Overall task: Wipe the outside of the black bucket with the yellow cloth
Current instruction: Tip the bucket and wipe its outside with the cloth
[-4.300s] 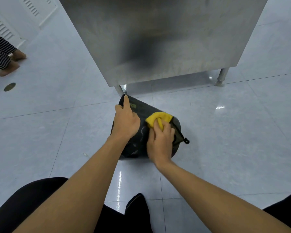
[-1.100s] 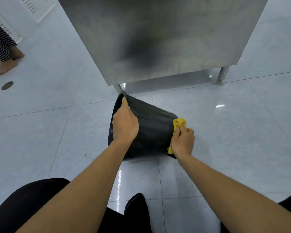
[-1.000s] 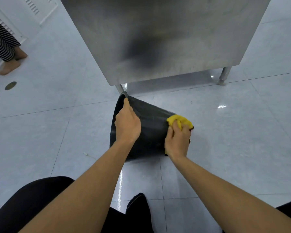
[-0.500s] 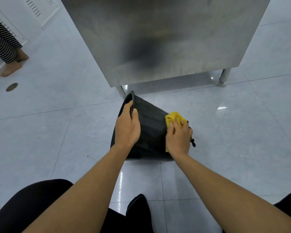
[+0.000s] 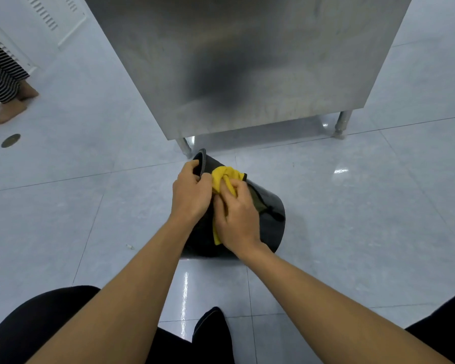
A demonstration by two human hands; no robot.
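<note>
The steel cabinet (image 5: 247, 61) fills the far side, standing on legs on the pale tiled floor (image 5: 352, 219). Just near its left leg lies the black bucket (image 5: 269, 219), tipped on its side on the tiles, rim to the far left and base to the near right.

My left hand (image 5: 191, 194) is hooked over the rim, fingers curled closed on it. My right hand (image 5: 237, 216) presses the yellow cloth (image 5: 225, 176) flat against the upper wall, fingers folded round the bunched fabric, touching my left hand.

I reckon the round bucket could roll or skid on this glossy floor if my rim grip slackens while I push. The cloth is bunched, so it may slide out from under my palm, and the underside resting on the tiles could go unwiped unless I turn it.
</note>
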